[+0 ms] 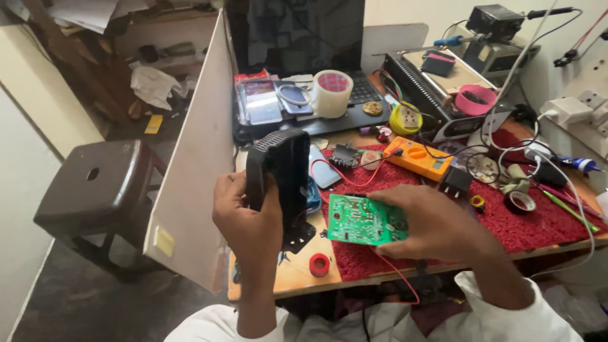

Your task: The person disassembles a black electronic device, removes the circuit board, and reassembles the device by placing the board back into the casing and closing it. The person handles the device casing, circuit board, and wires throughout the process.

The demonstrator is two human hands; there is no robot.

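Head view: at centre frame the left hand (244,215) gripped a black casing (278,174) upright, its open side turned toward the board (366,220) — a green one which the right hand (430,225) pinched by its edge, held flat just beside the casing, above the counter (297,272). A red wire (399,272) trailed below; a multimeter (421,157) lay behind, within reach.

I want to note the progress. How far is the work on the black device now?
Done: the green circuit board is out of the black casing. In hand: the left hand holds the casing upright, and the right hand holds the board, with a red wire hanging below. Left: board and casing are apart; the orange multimeter lies on the red mat, untouched.
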